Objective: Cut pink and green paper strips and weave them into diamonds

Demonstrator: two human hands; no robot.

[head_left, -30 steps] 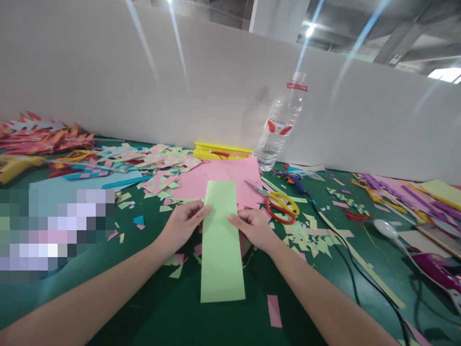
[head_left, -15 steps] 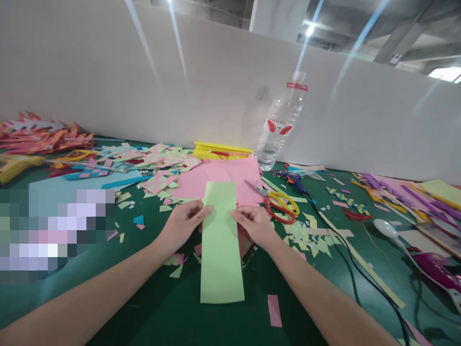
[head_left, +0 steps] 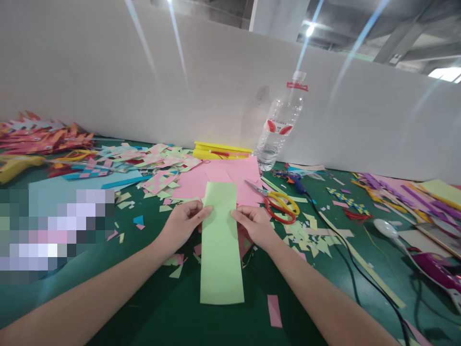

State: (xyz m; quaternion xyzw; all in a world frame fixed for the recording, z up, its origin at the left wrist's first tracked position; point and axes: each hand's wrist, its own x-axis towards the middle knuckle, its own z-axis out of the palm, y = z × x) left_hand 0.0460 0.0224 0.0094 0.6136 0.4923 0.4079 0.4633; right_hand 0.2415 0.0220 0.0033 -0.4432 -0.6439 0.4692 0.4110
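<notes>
A long strip of light green paper is held up in front of me, its long side running toward my body. My left hand pinches its left edge between thumb and fingers. Opposite, my right hand grips the right edge the same way. Behind the strip lies a sheet of pink paper. Scissors with yellow and red handles rest just beyond my right hand, their blades lying over the pink sheet. Small pink and green scraps show under and around my hands.
A clear plastic bottle leans at the back near a white partition. Heaped paper cuttings lie at the left. On the right are a blue glue gun, its black cord, and a purple-handled device. A pink scrap lies nearest me.
</notes>
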